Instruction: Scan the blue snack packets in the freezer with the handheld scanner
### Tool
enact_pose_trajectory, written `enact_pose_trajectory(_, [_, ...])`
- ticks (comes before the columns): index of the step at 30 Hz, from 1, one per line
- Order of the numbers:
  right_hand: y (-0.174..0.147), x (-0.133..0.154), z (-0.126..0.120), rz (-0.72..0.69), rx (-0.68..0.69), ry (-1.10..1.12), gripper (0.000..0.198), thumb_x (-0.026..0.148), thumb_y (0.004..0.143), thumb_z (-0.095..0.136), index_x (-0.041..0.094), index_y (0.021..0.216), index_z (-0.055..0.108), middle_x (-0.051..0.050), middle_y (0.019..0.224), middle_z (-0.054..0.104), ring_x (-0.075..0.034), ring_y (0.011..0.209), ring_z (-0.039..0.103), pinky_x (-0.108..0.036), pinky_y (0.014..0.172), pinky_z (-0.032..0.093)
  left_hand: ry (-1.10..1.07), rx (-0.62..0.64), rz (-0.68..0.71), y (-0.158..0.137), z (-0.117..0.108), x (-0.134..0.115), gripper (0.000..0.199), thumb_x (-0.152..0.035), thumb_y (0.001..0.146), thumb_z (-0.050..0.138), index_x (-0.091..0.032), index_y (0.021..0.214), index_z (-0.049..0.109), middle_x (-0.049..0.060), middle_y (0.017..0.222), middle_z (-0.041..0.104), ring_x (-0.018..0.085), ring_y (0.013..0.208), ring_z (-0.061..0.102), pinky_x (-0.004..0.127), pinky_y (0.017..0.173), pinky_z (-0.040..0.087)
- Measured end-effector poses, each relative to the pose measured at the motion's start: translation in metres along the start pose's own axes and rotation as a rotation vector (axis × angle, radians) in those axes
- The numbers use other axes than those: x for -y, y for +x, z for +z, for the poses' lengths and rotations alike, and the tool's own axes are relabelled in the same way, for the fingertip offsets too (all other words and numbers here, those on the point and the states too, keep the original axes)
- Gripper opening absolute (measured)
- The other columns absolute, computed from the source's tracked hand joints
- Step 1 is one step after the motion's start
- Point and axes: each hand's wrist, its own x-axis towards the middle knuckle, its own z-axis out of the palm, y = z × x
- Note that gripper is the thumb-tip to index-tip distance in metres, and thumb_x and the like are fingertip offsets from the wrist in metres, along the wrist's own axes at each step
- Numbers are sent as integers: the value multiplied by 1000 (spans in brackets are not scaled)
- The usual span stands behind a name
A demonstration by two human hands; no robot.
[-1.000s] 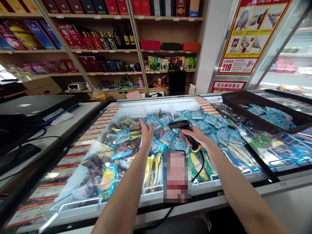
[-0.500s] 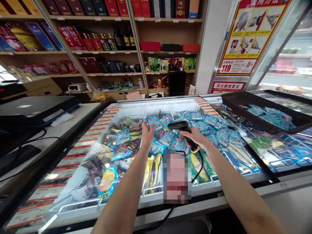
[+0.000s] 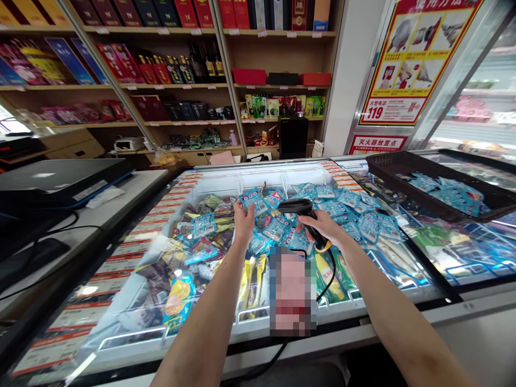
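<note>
My left hand (image 3: 244, 221) is closed on a small blue packet (image 3: 255, 201), holding it upright with its printed face and barcode showing. In my right hand (image 3: 320, 227) is a black barcode scanner (image 3: 299, 206), gripped by its handle, its head pointing left toward the packet with a gap between them. A black cord (image 3: 334, 271) with a yellow collar runs down from the handle. Below and around both hands, many more blue packets (image 3: 276, 228) lie on the glass top of a chest freezer (image 3: 133, 285). A phone-like object, its screen blurred out (image 3: 293, 293), lies near the front edge.
At the right, a dark woven basket (image 3: 387, 177) holds more blue packets. Left of the freezer, a counter (image 3: 149, 180) carries a flat black device (image 3: 60, 177) and cables. Shelves (image 3: 173, 86) with boxes and bottles stand behind, beside a red-and-yellow poster (image 3: 419, 59).
</note>
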Motion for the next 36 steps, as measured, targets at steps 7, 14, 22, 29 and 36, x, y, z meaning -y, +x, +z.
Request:
enact_pose_trajectory(7, [-2,5,1,-43,22,-3,37,51,79,63,15,87,61,-10,79,72,-10,40,54,-24,37,42,-16,5,-11,-2,0,-6,43,-47,85,54,-17,113,43,-3,71,42,11,61,42,24,58,37])
enact_pose_trajectory(14, [-7,12,5,-48,34,7,39,50,80,62,15,96,59,-11,86,72,-10,41,54,-24,37,42,-10,22,3,-2,0,-7,47,-50,85,53,-17,116,42,-3,69,43,12,58,42,25,56,36])
enact_pose_trajectory(22, [-7,11,5,-44,49,-21,38,50,79,63,15,94,58,-11,87,72,-10,41,55,-24,38,42,-12,13,1,-2,1,-5,46,-49,85,53,-18,116,41,-2,71,47,12,60,46,26,59,38])
enact_pose_trajectory(29, [-8,13,7,-64,59,-37,37,50,78,62,16,91,58,-9,83,72,-10,40,53,-25,39,44,-52,33,10,-2,0,-9,45,-48,84,54,-18,115,40,0,75,49,13,62,46,26,60,38])
enact_pose_trajectory(36, [-8,15,8,-42,52,-29,42,51,78,63,16,101,56,-10,87,72,-10,42,55,-24,38,43,-1,16,-7,-3,-1,-10,48,-50,85,52,-18,117,39,0,74,48,13,61,48,26,59,40])
